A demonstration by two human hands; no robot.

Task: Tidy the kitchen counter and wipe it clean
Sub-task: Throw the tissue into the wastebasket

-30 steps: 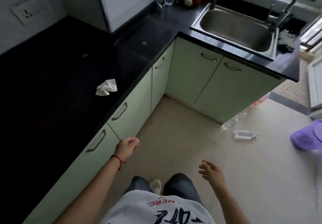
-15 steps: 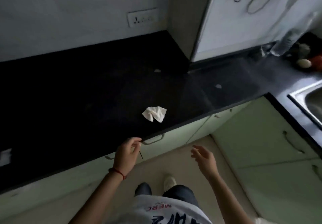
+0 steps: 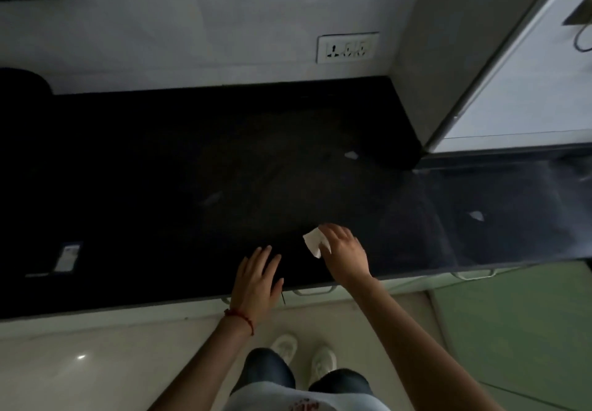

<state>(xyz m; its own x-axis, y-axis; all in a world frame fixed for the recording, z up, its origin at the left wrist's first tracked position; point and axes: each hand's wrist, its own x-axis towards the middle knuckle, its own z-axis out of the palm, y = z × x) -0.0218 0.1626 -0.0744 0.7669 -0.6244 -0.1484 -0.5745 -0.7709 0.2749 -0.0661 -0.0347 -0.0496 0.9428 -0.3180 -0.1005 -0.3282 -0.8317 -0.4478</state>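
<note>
Crumpled white tissue (image 3: 313,241) sitting on the dark tabletop (image 3: 160,186) near the front edge, with the right hand (image 3: 342,255) down on top of it, fingers curled over the paper. Looks like a grab or the start of a wipe, can't tell which, and can't tell if it's properly gripped yet. Left hand (image 3: 256,277) just beside it, fingers spread, palm down, holding nothing, probably parked at the tabletop edge for balance while leaning in. Few pale scraps scattered further out: one (image 3: 351,155) back toward the corner, one (image 3: 476,215) off to the right on the shinier stretch, plus a faint smear (image 3: 211,198) mid-surface. Small whitish thing (image 3: 68,256) far left, too dim to identify. Wall socket (image 3: 347,48) above, pale green cabinet fronts (image 3: 512,330) below.
</note>
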